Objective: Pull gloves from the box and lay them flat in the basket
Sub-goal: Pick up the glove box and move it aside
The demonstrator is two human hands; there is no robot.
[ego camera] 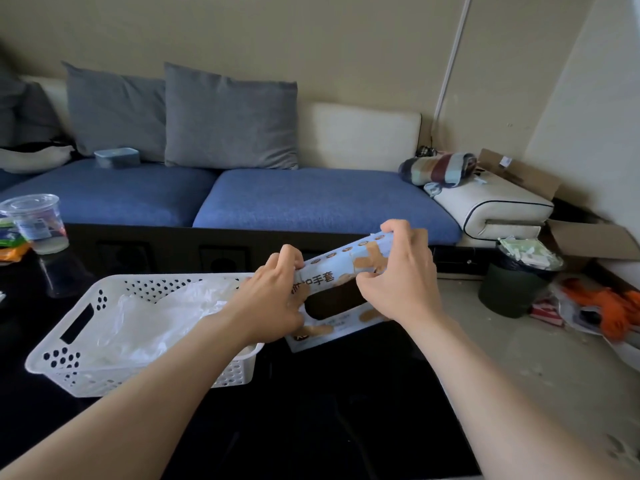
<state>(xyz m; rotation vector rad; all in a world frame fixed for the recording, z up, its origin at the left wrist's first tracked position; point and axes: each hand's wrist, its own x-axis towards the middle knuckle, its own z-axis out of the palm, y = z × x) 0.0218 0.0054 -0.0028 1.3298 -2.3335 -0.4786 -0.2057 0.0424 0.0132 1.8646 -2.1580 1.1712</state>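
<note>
A light blue glove box [341, 268] with tan patches and a dark oval opening is held tilted above the black table, just right of the basket. My left hand [270, 299] grips its left end, fingers curled over the top edge. My right hand [398, 282] grips its right part, thumb near the opening and fingers over the far edge. No glove shows in the opening. The white perforated basket [79, 306] stands at the left and holds several clear plastic gloves [156, 317] lying inside.
A clear plastic cup [40, 223] stands at the table's far left beside some packets. A blue sofa [311, 199] with grey cushions runs behind. On the floor at right are a dark bin [512, 289], cardboard boxes and orange clutter.
</note>
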